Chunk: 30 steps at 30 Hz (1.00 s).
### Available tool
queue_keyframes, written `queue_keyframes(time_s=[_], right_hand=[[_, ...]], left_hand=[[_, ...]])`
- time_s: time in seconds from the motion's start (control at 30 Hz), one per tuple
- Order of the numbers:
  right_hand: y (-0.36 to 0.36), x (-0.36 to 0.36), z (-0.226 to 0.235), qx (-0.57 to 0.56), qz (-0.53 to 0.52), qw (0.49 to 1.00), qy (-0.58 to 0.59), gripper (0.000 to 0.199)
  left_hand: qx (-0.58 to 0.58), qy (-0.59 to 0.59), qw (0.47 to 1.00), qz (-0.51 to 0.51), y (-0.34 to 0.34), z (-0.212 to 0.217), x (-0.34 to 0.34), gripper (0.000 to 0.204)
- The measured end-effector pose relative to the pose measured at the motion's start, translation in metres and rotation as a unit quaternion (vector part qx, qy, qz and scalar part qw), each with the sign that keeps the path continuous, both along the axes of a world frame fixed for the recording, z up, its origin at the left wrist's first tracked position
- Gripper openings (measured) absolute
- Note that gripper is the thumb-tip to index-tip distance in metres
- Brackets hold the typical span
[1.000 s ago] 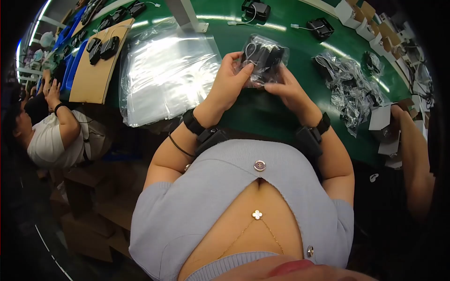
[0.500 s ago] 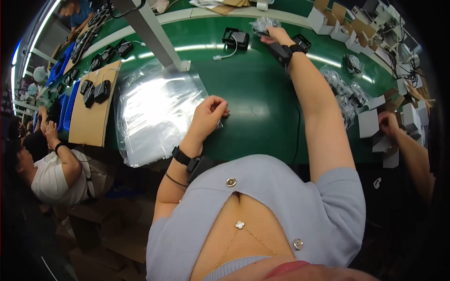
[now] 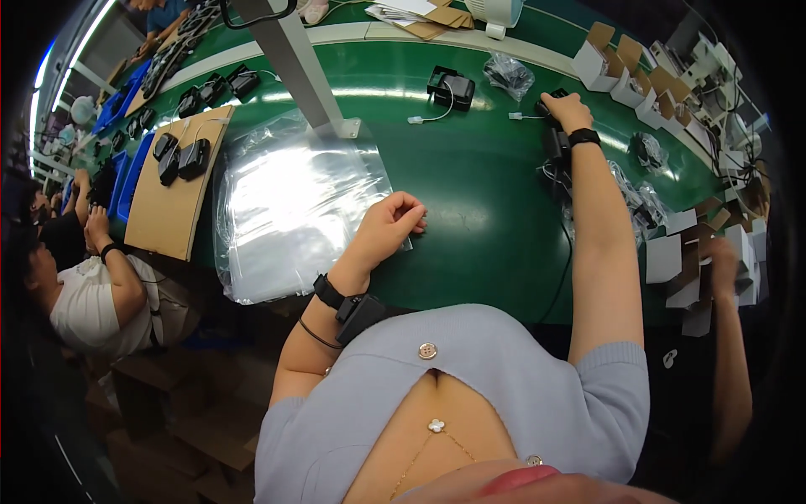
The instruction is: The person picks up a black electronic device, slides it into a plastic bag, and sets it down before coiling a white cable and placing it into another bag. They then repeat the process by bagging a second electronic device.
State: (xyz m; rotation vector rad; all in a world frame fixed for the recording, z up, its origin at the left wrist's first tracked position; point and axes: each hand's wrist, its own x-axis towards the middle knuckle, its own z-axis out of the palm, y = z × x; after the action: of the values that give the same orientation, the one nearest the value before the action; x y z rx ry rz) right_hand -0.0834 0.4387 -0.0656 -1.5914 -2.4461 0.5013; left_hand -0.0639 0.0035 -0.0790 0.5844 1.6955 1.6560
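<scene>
My right hand is reached far out over the green table, its fingers closed on a black boxy device. A light cable with a white connector shows to the left of that device; most of its body is hidden by the hand. My left hand rests above the table beside the clear plastic bags, its fingers curled in and nothing seen in them. Another black device with a bracket and a white-plugged cable stands farther left. Between the two devices, toward the back, lies a bundle in clear plastic wrap.
A metal post rises from the table behind the bags. At left, a cardboard sheet carries several black devices. Open small boxes and more plastic-wrapped bundles are at right, where another person's arm reaches in.
My right hand has left the plastic-wrapped bundle, which now lies on the table, and moved right onto the black device. My left hand has barely moved. The view has shifted slightly.
</scene>
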Motion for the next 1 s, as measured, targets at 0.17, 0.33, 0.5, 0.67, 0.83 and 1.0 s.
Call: queue_keyframes(time_s=[0.17, 0.33, 0.5, 0.67, 0.83, 1.0], right_hand=[[0.014, 0.008, -0.009, 0.013, -0.001, 1.000, 0.019, 0.092], [0.000, 0.031, 0.021, -0.260, 0.175, 0.930, 0.189, 0.076], [-0.161, 0.067, 0.066, -0.263, 0.386, 0.835, 0.291, 0.069], [-0.253, 0.111, 0.049, -0.009, 0.553, 0.782, 0.287, 0.062], [-0.256, 0.140, 0.061, 0.218, 0.601, 0.711, 0.293, 0.048], [-0.269, 0.155, 0.049, 0.223, 0.712, 0.647, 0.159, 0.044]], left_hand=[[0.019, 0.022, 0.999, 0.019, -0.001, -0.003, 0.008, 0.013], [0.026, -0.004, 0.999, 0.018, -0.001, -0.002, 0.005, 0.015], [0.185, -0.241, 0.952, 0.044, 0.022, 0.026, 0.019, 0.037], [0.272, -0.348, 0.896, -0.041, 0.039, 0.028, 0.031, 0.037], [0.274, -0.274, 0.922, 0.025, 0.031, 0.014, 0.029, 0.035], [0.280, -0.295, 0.912, 0.042, 0.029, 0.012, 0.021, 0.033]])
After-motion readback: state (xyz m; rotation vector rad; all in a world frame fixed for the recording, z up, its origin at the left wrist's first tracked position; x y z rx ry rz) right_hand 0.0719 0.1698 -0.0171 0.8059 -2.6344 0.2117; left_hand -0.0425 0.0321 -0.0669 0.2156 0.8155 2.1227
